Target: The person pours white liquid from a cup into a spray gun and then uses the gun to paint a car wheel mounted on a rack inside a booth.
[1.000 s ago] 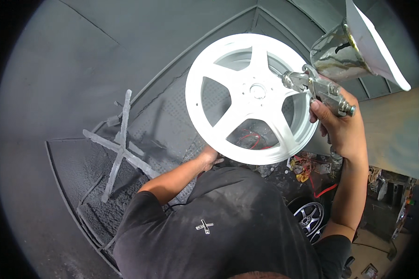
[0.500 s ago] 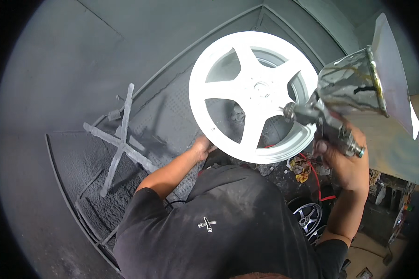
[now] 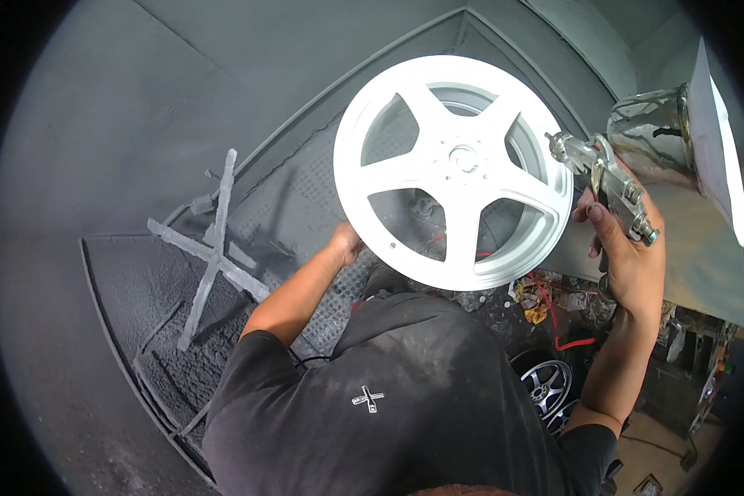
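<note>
White wheel rim (image 3: pixel 465 188) lies face up in front of the person's chest, its five spokes and round hub in plain sight; whatever bears it from beneath is hidden by the rim itself. Through its gaps a dark floor shows, with a thin red line that is hard to make out.

At the rim's lower left edge is the left hand (image 3: pixel 349 245). Its fingers go out of sight at or behind that edge, so I cannot tell how far they are open, nor whether they grip the rim or only touch it.

Just right of the rim, the right hand (image 3: pixel 628 256) is closed around the handle of a metal spray gun (image 3: pixel 608 180), the nozzle end towards the rim's right edge. Most of the handle is covered by the palm, and the finger on the trigger side is only partly visible. Beyond the gun, farther right of the rim, sits its stained metal cup (image 3: pixel 649 136), with a white sheet (image 3: pixel 717 136) at its mouth hiding the inside.

Well left of the rim stands a grey-coated cross-shaped frame (image 3: pixel 215 261). Below and right of the rim, a red hose (image 3: pixel 560 335) runs past indistinct clutter, and a darker wheel (image 3: pixel 547 387) is partly covered by the person's shirt (image 3: pixel 405 372).
</note>
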`<act>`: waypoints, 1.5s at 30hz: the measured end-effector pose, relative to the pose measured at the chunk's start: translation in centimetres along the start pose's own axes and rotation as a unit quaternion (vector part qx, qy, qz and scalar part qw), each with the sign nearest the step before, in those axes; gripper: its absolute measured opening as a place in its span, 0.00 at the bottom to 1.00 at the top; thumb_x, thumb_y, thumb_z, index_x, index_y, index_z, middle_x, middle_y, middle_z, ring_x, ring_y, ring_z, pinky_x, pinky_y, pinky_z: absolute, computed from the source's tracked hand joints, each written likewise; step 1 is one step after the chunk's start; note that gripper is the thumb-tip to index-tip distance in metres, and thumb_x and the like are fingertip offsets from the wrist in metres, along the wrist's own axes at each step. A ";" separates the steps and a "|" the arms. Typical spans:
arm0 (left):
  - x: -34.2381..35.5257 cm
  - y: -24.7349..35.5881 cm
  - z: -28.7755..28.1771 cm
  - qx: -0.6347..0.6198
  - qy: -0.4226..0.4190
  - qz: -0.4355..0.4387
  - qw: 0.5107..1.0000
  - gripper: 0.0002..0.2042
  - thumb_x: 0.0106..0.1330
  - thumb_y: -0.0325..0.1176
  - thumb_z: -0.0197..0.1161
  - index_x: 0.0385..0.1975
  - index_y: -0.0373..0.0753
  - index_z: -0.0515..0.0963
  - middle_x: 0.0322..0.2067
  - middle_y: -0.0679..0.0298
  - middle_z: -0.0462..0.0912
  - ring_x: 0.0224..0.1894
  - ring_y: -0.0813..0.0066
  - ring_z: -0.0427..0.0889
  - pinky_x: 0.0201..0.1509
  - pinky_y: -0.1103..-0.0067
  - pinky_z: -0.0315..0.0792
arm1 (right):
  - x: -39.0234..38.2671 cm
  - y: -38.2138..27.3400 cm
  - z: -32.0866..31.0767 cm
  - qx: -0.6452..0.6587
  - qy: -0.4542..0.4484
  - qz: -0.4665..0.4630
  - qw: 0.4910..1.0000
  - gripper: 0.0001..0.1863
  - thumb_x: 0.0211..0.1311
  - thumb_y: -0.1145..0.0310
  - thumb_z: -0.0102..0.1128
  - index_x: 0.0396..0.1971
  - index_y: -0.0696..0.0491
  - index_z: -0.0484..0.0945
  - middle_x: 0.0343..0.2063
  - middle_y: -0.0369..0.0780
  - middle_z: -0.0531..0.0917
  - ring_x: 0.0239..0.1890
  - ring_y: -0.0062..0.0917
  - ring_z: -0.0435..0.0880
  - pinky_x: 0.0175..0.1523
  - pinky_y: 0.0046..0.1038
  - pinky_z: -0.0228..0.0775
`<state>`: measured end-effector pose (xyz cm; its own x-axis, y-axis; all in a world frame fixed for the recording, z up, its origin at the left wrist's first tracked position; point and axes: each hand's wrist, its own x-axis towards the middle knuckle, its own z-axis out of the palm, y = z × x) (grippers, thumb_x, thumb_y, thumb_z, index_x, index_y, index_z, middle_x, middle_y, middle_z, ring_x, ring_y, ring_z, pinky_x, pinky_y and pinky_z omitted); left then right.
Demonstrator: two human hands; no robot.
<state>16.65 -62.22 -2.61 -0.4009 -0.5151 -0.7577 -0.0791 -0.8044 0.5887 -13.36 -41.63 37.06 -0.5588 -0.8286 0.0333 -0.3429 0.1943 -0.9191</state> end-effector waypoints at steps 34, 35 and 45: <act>-3.5 -2.2 2.5 -0.005 0.016 -0.050 0.999 0.12 0.74 0.37 0.56 0.48 0.37 0.79 0.43 0.61 0.84 0.44 0.67 0.81 0.48 0.69 0.76 | -1.2 -1.5 0.8 -0.070 -0.041 0.072 0.994 0.27 0.59 0.72 0.71 0.58 0.61 0.77 0.39 0.40 0.87 0.37 0.20 0.82 0.45 0.24 0.74; -3.2 -1.9 2.3 -0.009 0.012 -0.033 0.999 0.14 0.73 0.37 0.55 0.50 0.35 0.78 0.44 0.59 0.83 0.45 0.64 0.81 0.51 0.66 0.75 | -1.7 -1.9 0.5 -0.049 -0.087 0.077 0.992 0.27 0.57 0.71 0.73 0.57 0.61 0.78 0.38 0.41 0.87 0.37 0.21 0.83 0.45 0.25 0.74; 1.3 1.1 0.2 0.018 0.019 0.055 0.998 0.19 0.73 0.36 0.56 0.57 0.29 0.74 0.49 0.55 0.82 0.49 0.64 0.80 0.54 0.67 0.73 | -1.2 -1.7 0.9 -0.042 -0.064 0.038 0.996 0.28 0.59 0.73 0.70 0.61 0.60 0.76 0.31 0.36 0.84 0.30 0.17 0.80 0.37 0.21 0.73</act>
<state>15.86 -63.76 -2.88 -0.3734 -0.6116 -0.6975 -0.0695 -0.7313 0.6785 -11.45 -41.45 38.24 -0.4867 -0.8689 -0.0897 -0.3692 0.2976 -0.8804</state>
